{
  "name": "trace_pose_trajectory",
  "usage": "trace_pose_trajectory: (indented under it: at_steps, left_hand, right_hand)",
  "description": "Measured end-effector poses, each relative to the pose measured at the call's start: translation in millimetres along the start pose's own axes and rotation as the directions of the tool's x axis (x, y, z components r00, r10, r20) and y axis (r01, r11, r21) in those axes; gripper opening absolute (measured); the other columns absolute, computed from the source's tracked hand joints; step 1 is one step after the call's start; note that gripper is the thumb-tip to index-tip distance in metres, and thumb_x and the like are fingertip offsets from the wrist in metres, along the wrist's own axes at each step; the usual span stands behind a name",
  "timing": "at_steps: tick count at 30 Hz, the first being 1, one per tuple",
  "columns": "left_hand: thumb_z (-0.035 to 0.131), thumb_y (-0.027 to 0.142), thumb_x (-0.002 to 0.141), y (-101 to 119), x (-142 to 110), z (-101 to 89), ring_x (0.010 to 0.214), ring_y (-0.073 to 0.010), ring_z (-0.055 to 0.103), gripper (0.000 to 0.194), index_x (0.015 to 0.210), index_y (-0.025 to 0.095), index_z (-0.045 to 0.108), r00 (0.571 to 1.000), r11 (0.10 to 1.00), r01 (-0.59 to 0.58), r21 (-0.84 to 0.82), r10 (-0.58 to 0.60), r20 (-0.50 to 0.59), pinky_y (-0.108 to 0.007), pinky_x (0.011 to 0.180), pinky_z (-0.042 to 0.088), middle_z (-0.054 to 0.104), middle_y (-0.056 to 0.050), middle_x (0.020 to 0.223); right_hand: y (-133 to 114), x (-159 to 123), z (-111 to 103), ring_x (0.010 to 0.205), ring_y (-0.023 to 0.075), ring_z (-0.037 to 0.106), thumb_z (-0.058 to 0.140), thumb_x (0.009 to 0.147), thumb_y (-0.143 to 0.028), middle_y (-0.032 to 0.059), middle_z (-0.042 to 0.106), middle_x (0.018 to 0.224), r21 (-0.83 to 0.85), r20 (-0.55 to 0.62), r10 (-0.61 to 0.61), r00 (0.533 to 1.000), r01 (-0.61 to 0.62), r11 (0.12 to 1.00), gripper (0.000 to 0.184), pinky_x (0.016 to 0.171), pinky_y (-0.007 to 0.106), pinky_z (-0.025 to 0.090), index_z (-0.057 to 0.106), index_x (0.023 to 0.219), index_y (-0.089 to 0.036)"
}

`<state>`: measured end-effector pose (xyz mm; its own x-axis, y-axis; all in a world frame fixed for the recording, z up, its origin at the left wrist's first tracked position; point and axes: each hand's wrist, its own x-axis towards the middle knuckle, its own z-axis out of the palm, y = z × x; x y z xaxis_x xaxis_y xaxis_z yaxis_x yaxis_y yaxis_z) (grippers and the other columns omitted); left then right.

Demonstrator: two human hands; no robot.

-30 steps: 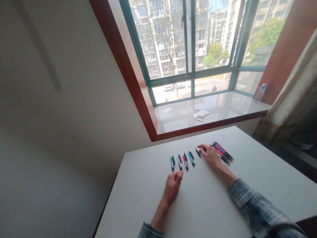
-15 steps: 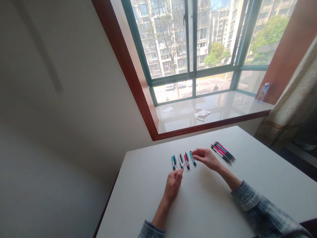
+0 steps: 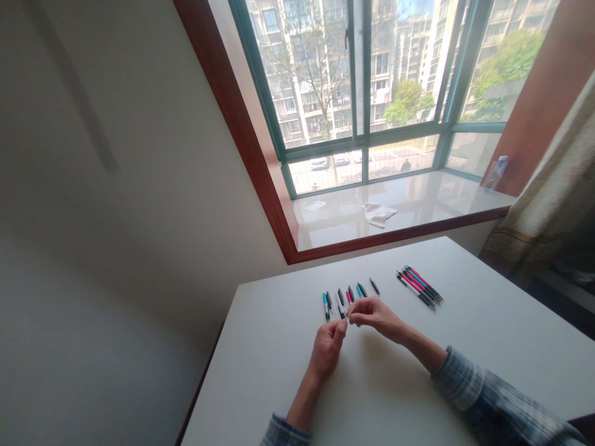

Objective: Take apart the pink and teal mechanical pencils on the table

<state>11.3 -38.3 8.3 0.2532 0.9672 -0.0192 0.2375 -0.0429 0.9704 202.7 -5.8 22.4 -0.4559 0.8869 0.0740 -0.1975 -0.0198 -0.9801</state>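
Head view: a green-framed window (image 3: pixel 367 133) fills 12 o'clock, above a white stone sill (image 3: pixel 418 229) holding one crumpled cloth (image 3: pixel 379 214), one paper slip (image 3: pixel 316 205) and, toward 1 o'clock, one plastic bottle (image 3: pixel 495 174). Nearer lies a white table (image 3: pixel 279 378). On it, the left hand (image 3: pixel 328 350) and right hand (image 3: pixel 376 316) are together, their fingertips closed on a thin pale strip (image 3: pixel 348 313), too fine to identify. At the hands' 12 o'clock lies a loose row of about eight teal, pink and black pens (image 3: pixel 341 297). Just beyond its end sits one black pen (image 3: pixel 374 285). At 2 o'clock, a tight bunch of at least six pens (image 3: pixel 418 288) lies apart from the row.
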Motion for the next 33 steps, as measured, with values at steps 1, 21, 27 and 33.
trace_pose_trajectory:
  at_steps: [1,21,27,33]
  left_hand:
    - [0.045,0.066,0.093,0,0,0.1,0.056,-0.011,0.025,0.055,0.063,0.022,0.035,1.0,1.0,0.001,0.004,-0.001,0.002,-0.026,0.052,0.02,0.028,0.006,0.055]
    - [0.045,0.067,0.093,1,-1,-1.9,0.055,-0.0111,0.026,0.055,0.063,0.022,0.034,0.999,0.999,0.03,0.016,-0.03,0.025,-0.025,0.051,0.02,0.029,0.006,0.055]
    - [0.045,0.07,0.092,3,-1,-2.2,0.055,-0.0112,0.026,0.057,0.063,0.022,0.034,0.999,0.999,0.038,0.02,-0.039,0.028,-0.025,0.052,0.02,0.029,0.006,0.055]
    - [0.046,0.068,0.092,2,0,-1.7,0.055,-0.0111,0.026,0.056,0.062,0.022,0.035,0.999,0.999,0.029,0.02,-0.03,0.029,-0.025,0.051,0.02,0.03,0.006,0.055]
  right_hand:
    - [-1,0,0,0.067,0.0131,0.057,0.082,0.078,-0.042,0.0009,0.068,0.075,0.002,-0.011,-0.006,1.0,0.006,1.0,0.028,0.068,0.026,0.046,0.076,0.086,-0.016]
    - [-5,0,-91,0.069,0.0183,0.071,0.063,0.084,-0.032,0.0008,0.077,0.079,-0.79,-0.512,-0.202,0.835,-0.365,0.493,0.02,0.063,0.026,0.045,0.071,0.1,-0.023]
    - [0,0,-90,0.072,0.0198,0.072,0.065,0.084,-0.031,0.0015,0.078,0.08,-0.805,-0.503,-0.155,0.85,-0.396,0.441,0.018,0.066,0.027,0.045,0.074,0.098,-0.024]
    - [1,-1,-91,0.073,0.0193,0.072,0.064,0.086,-0.034,0.0017,0.079,0.081,-0.81,-0.487,-0.132,0.863,-0.39,0.437,0.018,0.065,0.026,0.045,0.075,0.096,-0.025]
